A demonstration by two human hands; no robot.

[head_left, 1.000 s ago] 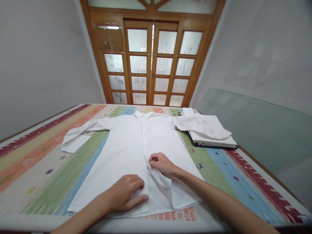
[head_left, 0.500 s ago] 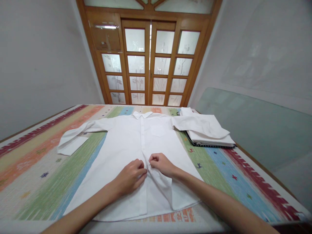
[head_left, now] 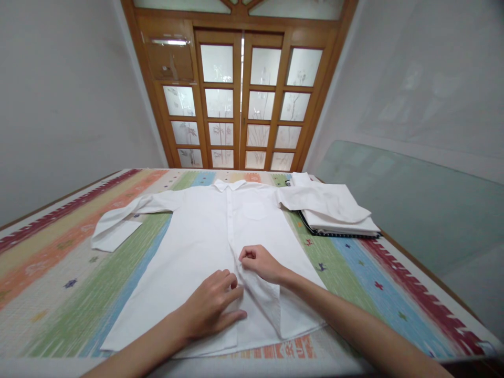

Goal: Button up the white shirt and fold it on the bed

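A white long-sleeved shirt (head_left: 189, 226) lies front side up, its collar toward the far edge and its hem toward me. The upper front is closed along the button strip; lower down the front edges part. My right hand (head_left: 262, 262) pinches the front edge on the right and holds it lifted, so the cloth below folds into a raised flap. Just left of it, my left hand (head_left: 214, 304) rests over the other front panel with thumb and fingers apart, nothing visible in its grasp. The left-lying sleeve is bent back toward me.
A striped, patterned cloth (head_left: 129, 278) covers the table. At the right, folded white garments (head_left: 342, 220) are stacked over something black with white dots, and the shirt's right sleeve lies across them. A pale green panel (head_left: 413, 199) leans along the right wall. Wooden glazed doors (head_left: 240, 100) stand beyond.
My left hand has come down toward the hem and its thumb and fingers have spread from a pinch. My right hand has stayed nearly still, holding the shirt's edge.
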